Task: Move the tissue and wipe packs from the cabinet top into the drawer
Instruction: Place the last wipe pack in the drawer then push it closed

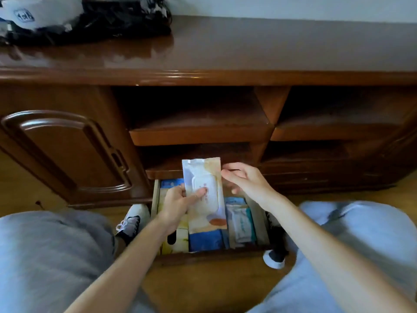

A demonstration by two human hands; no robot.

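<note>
Wipe pack (206,195), white and pale orange with a flip lid on its face, stands nearly upright over the open drawer (155,195), its lower end down among the packs already inside. Left hand (178,205) grips it along its left edge, thumb pressed across the lid and the other fingers hidden behind the pack. Right hand (244,181) is at the pack's upper right edge with fingers loosely curled and partly spread; whether the fingertips actually touch the wrapper I cannot tell (the area is blurred).

Inside the drawer, a blue pack (206,241) lies at the front under the held one, a white and teal pack (241,222) sits to the right, a yellowish pack (174,241) lies front left, and a blue-printed pack (171,183) shows at the back left. Contents nearly fill the drawer's width.

Above, the glossy cabinet top (270,46) bears only a black bag (112,19) with a white bundle (42,12) at its far left corner. Open shelves (198,132) stand over the drawer.
</note>
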